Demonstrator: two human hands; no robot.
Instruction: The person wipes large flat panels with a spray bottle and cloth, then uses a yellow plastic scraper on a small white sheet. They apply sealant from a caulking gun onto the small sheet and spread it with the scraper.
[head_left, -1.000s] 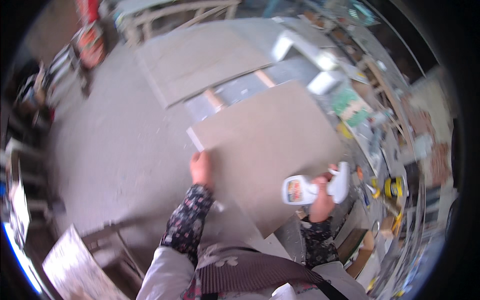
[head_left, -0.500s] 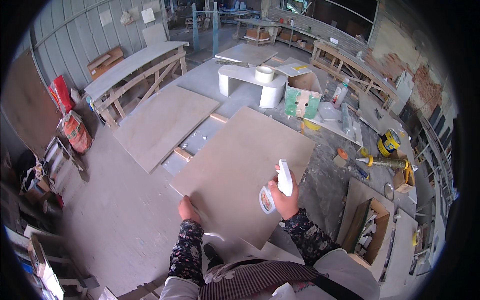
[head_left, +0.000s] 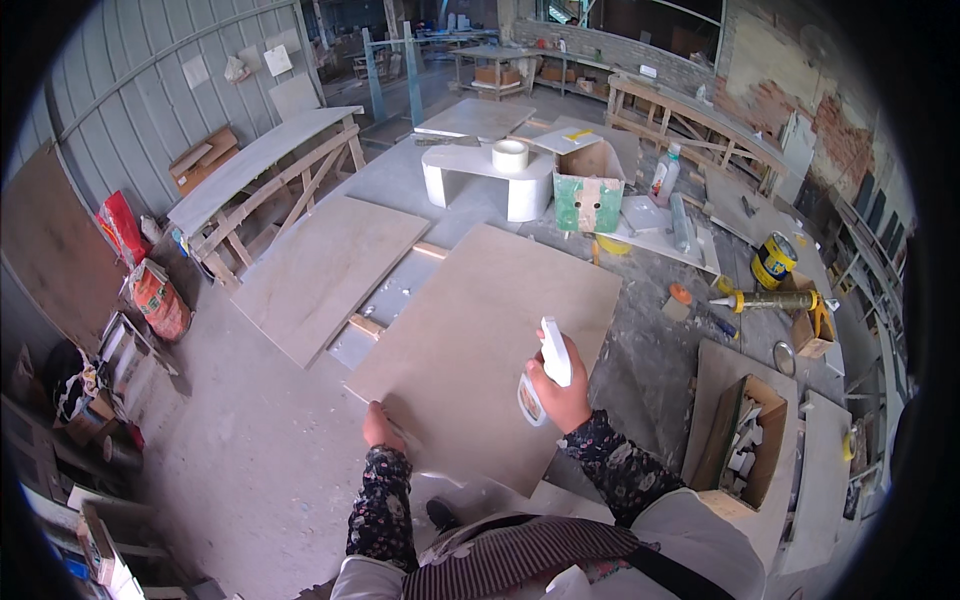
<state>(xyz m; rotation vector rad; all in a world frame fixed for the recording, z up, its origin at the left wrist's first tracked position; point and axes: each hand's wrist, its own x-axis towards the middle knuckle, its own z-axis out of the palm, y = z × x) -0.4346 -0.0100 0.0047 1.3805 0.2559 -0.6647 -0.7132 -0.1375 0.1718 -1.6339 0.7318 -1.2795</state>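
In my right hand (head_left: 562, 395) is a spray bottle (head_left: 556, 355) with a white trigger head and a clear, labelled body. My fingers are closed round its neck, and it is held above a large grey-beige slab (head_left: 480, 320). The slab lies flat in front of me. At its near left edge is my left hand (head_left: 381, 428), its fingers curled inward. What those fingers hold, if anything, is hidden. A second slab (head_left: 335, 270) of the same colour lies to the left, with wooden strips (head_left: 366, 326) showing in the gap between the two.
Farther back stand a white curved stand (head_left: 470, 160) with a tape roll (head_left: 510, 154) on it and a green-and-white box (head_left: 590, 190). To the right are a caulking gun (head_left: 770, 301), a yellow-and-black can (head_left: 774, 260) and a cardboard box of offcuts (head_left: 765, 420). Sacks (head_left: 158, 300) stand at left.
The view has shifted slightly. My right hand with the spray bottle has moved a little left over the slab. My left hand stays by the slab's near left edge.
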